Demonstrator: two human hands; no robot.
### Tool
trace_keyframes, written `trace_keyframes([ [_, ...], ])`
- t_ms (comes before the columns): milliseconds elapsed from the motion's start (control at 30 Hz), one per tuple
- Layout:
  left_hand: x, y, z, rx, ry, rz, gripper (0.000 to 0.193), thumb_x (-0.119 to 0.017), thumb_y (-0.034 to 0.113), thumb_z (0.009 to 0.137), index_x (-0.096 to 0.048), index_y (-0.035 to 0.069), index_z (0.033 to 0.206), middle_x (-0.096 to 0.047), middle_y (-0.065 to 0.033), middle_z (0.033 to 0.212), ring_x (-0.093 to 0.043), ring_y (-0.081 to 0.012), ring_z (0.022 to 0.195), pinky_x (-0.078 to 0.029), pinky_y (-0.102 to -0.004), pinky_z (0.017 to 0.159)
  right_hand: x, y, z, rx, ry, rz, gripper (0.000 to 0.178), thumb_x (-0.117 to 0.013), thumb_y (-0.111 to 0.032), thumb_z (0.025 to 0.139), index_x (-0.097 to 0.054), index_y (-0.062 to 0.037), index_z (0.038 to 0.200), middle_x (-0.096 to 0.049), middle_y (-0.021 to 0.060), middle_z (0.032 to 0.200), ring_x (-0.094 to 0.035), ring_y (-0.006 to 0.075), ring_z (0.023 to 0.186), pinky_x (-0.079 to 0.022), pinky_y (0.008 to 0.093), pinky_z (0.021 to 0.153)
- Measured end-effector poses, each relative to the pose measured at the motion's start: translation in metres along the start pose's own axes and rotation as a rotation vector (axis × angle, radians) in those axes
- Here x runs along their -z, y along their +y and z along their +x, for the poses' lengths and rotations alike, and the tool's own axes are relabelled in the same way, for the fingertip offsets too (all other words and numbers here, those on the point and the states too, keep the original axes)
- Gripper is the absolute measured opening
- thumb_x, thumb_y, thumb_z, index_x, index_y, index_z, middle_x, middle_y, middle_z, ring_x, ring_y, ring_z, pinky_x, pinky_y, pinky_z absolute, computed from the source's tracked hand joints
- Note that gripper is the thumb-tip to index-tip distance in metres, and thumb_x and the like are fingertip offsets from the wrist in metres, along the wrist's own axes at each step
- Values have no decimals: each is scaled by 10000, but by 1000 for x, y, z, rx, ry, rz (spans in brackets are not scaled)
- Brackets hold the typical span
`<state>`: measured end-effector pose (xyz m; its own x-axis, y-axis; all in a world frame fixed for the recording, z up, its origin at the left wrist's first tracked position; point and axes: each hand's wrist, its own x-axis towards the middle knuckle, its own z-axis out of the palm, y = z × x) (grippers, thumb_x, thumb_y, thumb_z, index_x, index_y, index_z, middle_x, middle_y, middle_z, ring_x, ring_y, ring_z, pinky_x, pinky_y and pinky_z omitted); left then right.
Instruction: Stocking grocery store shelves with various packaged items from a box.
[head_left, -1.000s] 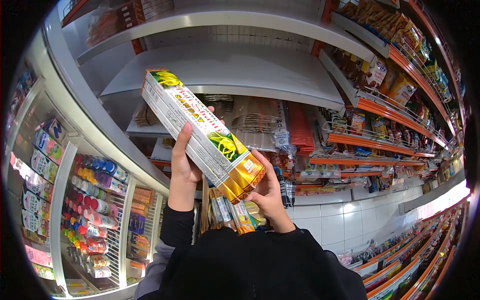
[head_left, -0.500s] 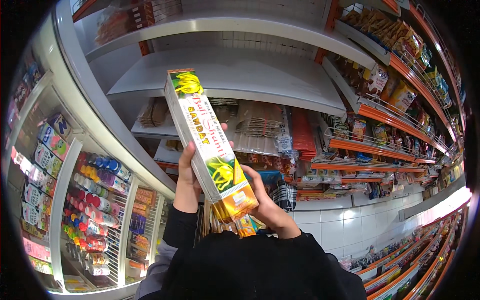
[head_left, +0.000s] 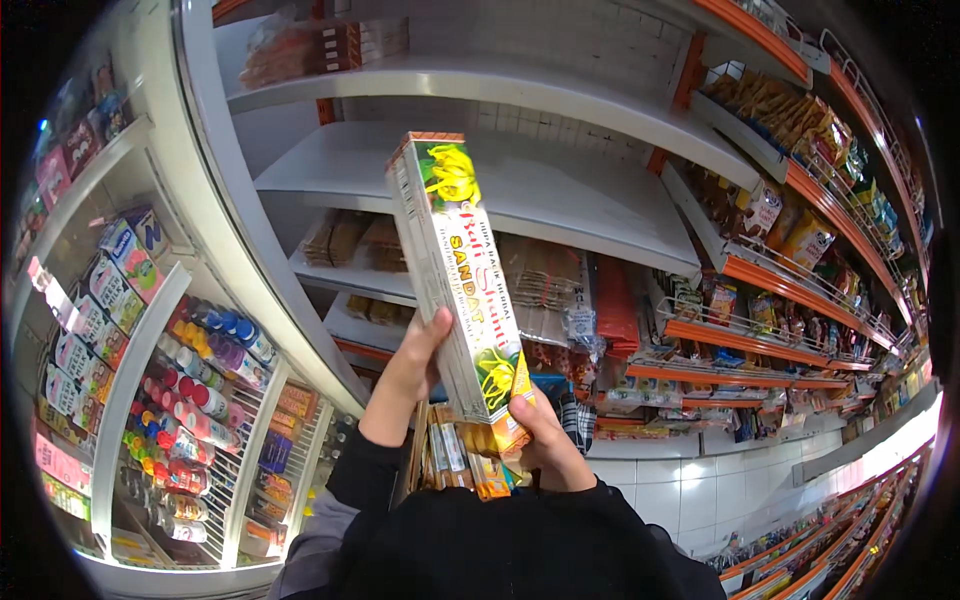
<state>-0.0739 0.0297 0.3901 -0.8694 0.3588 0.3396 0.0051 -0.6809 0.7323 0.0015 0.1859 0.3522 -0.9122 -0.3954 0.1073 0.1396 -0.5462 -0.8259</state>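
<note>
A long, narrow incense box (head_left: 465, 290) stands tilted in front of me, white with yellow flowers and an orange lower end. My left hand (head_left: 408, 368) is closed on its left side, thumb on the edge and the other fingers hidden behind it. Near the bottom end, my right hand (head_left: 548, 436) grips the box with its thumb on the front; its other fingers are mostly out of sight. Under the box, close to my body, several orange and brown packs (head_left: 452, 452) stand upright in what looks like a carton, partly covered by my arms.
A glass-fronted fridge with bottles (head_left: 195, 400) and milk cartons (head_left: 105, 290) rises at left. Grey shelves (head_left: 570, 195) lie ahead, with brown paper packs (head_left: 540, 275) and red bags (head_left: 615, 300) lower down. Orange-edged snack racks (head_left: 790, 280) run along the right.
The box has moved a little to the right and turned more upright. Both hands still hold it; the right hand's thumb now lies on the front. The whole view has shifted slightly.
</note>
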Motion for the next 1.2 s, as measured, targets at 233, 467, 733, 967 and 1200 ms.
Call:
trace_keyframes([
  [233, -39, 24, -33, -385, 80, 701, 820, -688, 301, 724, -197, 19, 1317, -302, -153, 1312, -441, -236, 1089, -385, -349, 900, -23, -50, 43, 405, 73, -332, 617, -537, -278, 857, -252, 14, 1321, -412, 101, 1248, -396, 169, 1149, -309, 298, 967],
  [467, -45, 70, 28, -633, 139, 1027, 380, -519, 94, 861, -418, 19, 1220, -440, -101, 1203, -502, -162, 1036, -444, -261, 810, -71, -117, 117, 378, 87, -339, 462, -484, -383, 872, -385, -61, 1187, -536, 61, 1041, -579, 146, 876, -515, 332, 695],
  [733, -49, 109, 53, -711, 231, 1001, 433, -601, 101, 802, -469, 66, 1214, -539, -127, 1076, -571, -232, 956, -489, -300, 740, -113, -157, 144, 206, 41, -353, 444, -454, -423, 874, -445, -69, 1141, -571, 87, 999, -589, 168, 863, -518, 354, 716],
  [967, -58, 138, 59, -672, 190, 1069, 496, -590, -2, 788, -441, 71, 1255, -554, -108, 1125, -561, -189, 988, -468, -288, 817, -126, -186, 145, 131, -126, -262, 402, -446, -363, 888, -491, -43, 1128, -575, 108, 1046, -573, 199, 935, -496, 356, 792],
  [1200, -53, 147, 75, -690, 251, 931, 422, -623, 7, 764, -491, -1, 1165, -598, -131, 1062, -604, -195, 938, -483, -292, 812, -110, -187, 153, 231, -356, -422, 454, -538, -247, 856, -396, -24, 1225, -504, 88, 1165, -518, 177, 1041, -465, 345, 846],
])
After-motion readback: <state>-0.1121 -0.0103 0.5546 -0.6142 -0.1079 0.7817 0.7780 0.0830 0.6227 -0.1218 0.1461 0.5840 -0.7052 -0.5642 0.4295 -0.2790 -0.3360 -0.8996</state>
